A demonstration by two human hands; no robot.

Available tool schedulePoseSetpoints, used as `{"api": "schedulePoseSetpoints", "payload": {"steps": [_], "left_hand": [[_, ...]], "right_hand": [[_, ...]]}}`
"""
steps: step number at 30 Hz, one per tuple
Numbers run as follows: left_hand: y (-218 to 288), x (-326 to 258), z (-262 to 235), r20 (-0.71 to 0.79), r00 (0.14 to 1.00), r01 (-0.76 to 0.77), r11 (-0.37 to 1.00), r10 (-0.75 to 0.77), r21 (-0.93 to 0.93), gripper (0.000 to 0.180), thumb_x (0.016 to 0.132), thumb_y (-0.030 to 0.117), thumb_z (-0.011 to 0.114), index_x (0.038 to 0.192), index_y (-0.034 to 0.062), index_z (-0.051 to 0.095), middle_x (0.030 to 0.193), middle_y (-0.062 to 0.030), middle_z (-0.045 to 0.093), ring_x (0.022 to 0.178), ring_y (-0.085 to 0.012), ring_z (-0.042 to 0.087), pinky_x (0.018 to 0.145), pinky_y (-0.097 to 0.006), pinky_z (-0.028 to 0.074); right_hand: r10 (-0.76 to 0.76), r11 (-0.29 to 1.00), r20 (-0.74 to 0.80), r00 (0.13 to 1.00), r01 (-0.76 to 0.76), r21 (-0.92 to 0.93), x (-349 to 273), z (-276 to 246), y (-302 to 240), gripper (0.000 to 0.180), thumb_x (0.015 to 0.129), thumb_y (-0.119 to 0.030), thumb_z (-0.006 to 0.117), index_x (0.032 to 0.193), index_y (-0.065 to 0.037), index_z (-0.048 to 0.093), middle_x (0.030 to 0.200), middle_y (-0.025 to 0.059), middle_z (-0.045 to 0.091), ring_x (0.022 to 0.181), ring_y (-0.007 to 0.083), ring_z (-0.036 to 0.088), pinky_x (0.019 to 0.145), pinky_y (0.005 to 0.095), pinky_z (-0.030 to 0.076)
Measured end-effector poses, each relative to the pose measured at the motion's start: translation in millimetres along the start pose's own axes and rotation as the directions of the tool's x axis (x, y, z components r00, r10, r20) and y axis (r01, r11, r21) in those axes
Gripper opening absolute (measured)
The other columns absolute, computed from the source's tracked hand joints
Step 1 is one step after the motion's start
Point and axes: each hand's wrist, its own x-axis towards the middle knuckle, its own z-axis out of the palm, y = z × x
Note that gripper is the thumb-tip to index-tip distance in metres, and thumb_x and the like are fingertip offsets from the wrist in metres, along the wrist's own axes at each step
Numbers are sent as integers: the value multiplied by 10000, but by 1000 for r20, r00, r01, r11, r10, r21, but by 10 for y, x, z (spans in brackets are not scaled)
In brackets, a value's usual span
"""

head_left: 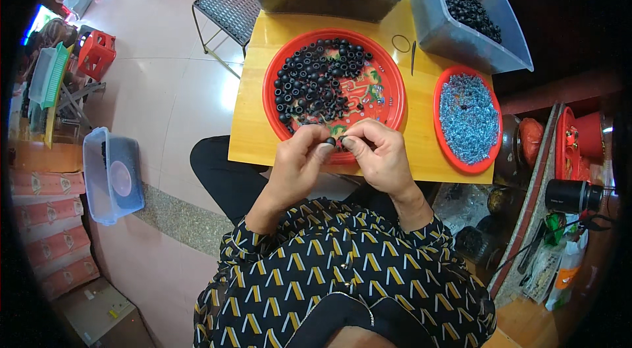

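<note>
Centrally, low over the red tray (280,62), the left hand (296,167) and right hand (382,157) pinch one small black ring (330,142) – light, apparently stiff (likely slippery) – best gripped by its rim between fingertips.

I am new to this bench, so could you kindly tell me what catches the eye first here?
The round red plastic tray heaped with small black rings sits mid-table. Both hands, left hand and right hand, pinch one small black ring at its near edge. Rightward lies a smaller red tray of shiny blue-grey bits.
</note>
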Motion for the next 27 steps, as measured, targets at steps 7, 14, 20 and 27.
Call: {"api": "schedulePoseSetpoints", "payload": {"steps": [7, 14, 20, 27], "left_hand": [[17, 24, -69, 51, 989, 142, 796, -138, -589, 120, 869, 46, 585, 975, -1, 550, 848, -66, 626, 721, -106, 596, 626, -226, 496], [-40, -33, -61, 106, 977, 197, 591, -185, -782, 155, 859, 43, 599, 1003, 0, 560, 902, -106, 635, 753, -152, 624, 638, -250, 517], [-44, -77, -4, 81, 989, 140, 613, -123, -777, 144, 861, 25, 592, 997, -14, 560, 882, -112, 634, 770, -161, 636, 644, -260, 525], [-53, -124, 2, 97, 986, 161, 657, -134, -737, 134, 856, 11, 595, 982, -24, 565, 847, -98, 635, 748, -151, 634, 655, -256, 522]], "right_hand": [[-174, 925, 89, 981, 194, -326, 110, 27, 117, 123, 777, 27, 612, 896, 58, 612, 782, 132, 589, 712, 229, 587, 640, 295, 467], [-124, 992, 29, 992, 125, -30, 33, 27, -11, 140, 785, 36, 598, 922, 41, 630, 849, 145, 611, 783, 247, 611, 693, 309, 483], [-52, 992, 27, 998, 49, 119, -31, 91, -199, 113, 791, 58, 601, 897, 33, 629, 840, 111, 611, 788, 176, 607, 679, 275, 486], [62, 930, 154, 986, -113, 350, -27, 37, -156, 78, 826, 47, 584, 894, 32, 619, 815, 83, 592, 713, 158, 620, 676, 263, 519]]}}
